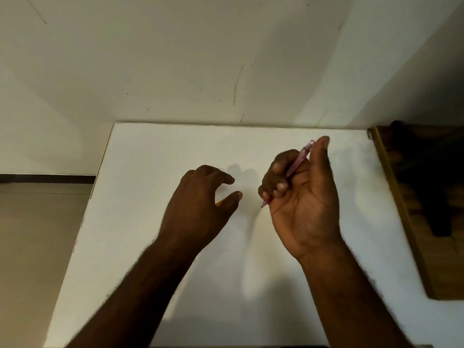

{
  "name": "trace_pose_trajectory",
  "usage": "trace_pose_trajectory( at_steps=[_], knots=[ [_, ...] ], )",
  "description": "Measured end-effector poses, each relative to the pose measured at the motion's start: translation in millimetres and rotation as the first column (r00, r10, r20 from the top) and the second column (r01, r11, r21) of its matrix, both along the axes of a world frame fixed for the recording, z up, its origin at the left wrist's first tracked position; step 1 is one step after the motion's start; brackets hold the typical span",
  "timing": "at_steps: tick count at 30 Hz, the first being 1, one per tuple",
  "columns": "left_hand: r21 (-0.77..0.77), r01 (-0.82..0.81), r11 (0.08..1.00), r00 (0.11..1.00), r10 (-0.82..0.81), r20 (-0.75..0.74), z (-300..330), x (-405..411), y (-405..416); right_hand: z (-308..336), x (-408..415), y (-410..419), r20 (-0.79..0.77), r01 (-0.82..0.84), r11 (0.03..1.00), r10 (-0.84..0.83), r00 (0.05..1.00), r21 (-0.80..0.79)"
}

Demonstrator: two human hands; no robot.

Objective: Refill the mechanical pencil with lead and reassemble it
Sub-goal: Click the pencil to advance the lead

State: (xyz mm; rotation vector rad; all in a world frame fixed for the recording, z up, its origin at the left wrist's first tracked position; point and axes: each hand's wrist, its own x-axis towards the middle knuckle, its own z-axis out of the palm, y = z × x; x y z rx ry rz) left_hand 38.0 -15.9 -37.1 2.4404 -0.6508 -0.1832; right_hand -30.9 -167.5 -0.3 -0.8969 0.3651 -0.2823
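Observation:
My right hand (303,197) grips a pink translucent mechanical pencil (300,160) above the white table (150,151), palm turned toward me. The pencil is tilted, its dark tip low at the left and its cap end high beside my thumb. My left hand (198,204) hovers palm down just left of it, fingers loosely curled, thumb and forefinger apart. A small yellow-orange object (220,202) peeks out under the left thumb; I cannot tell what it is or whether the hand holds it.
The table stands against a pale wall (200,59). A brown wooden piece of furniture (411,222) with a dark object on it borders the table's right edge. The floor (32,247) lies beyond the left edge.

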Motion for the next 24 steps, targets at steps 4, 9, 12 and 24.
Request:
trace_pose_trajectory(
  at_steps=[4, 9, 12, 24],
  knots=[
    [0.003, -0.003, 1.000, 1.000, 0.003, -0.007, 0, 0, 0, 5, 1, 8, 0.042, 0.017, 0.997, -0.014, 0.999, -0.078],
    [0.014, 0.003, 1.000, 1.000, -0.003, -0.002, 1, 0, 0, 4, 0, 11, 0.038, -0.047, 0.991, 0.052, 0.998, -0.123],
    [0.012, 0.002, 1.000, 1.000, -0.002, -0.003, 1, -1, 0, 3, 1, 12, -0.009, -0.060, 0.984, 0.059, 0.998, -0.170],
    [0.016, 0.011, 1.000, 1.000, -0.011, -0.008, 2, -1, 0, 2, 0, 12, -0.009, -0.064, 0.969, 0.064, 0.998, -0.238]
  ],
)
